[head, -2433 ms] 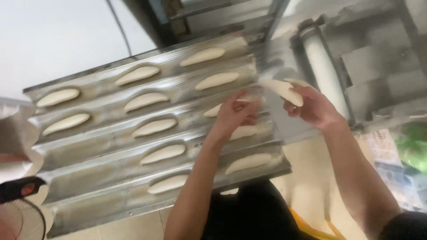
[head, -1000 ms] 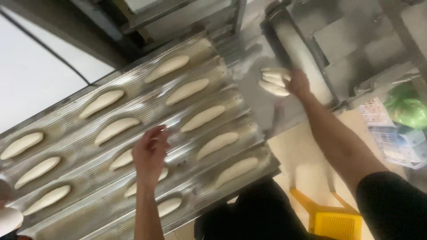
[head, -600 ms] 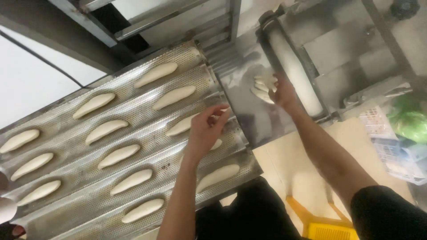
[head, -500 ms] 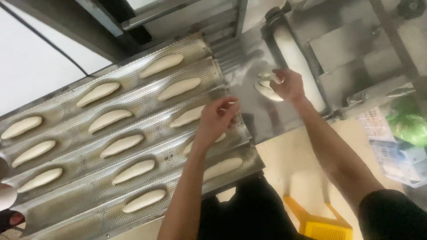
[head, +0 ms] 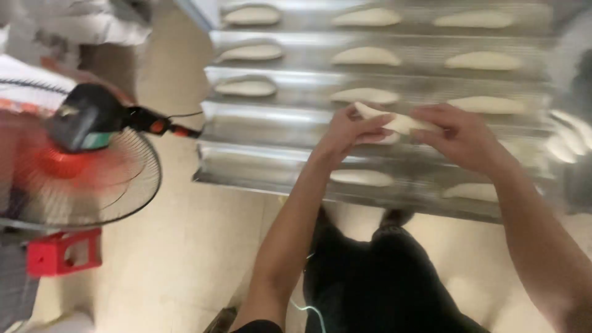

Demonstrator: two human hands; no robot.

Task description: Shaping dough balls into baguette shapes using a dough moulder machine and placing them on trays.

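Head view shows us holding one long piece of pale dough (head: pixel 398 121) between both hands above the corrugated metal tray (head: pixel 265 176): our left hand (head: pixel 348 132) pinches its left end with fingers closed on it, and our right hand (head: pixel 459 137) closes over its right end, so the middle of the piece alone is plain to see. The dough hangs over the tray's middle channels, a little toward the near edge. Other shaped dough pieces (head: pixel 365 57) lie in rows along the channels; the near-left corner of the tray holds none. We see no packages, labels or signs. Left of the tray stands an electric fan (head: pixel 80 166) with a red hub, blurred, and below it a red stool (head: pixel 61 253) on the floor. The tray's far edge and right end are cut off, and the blurred things at the right edge we cannot make out.
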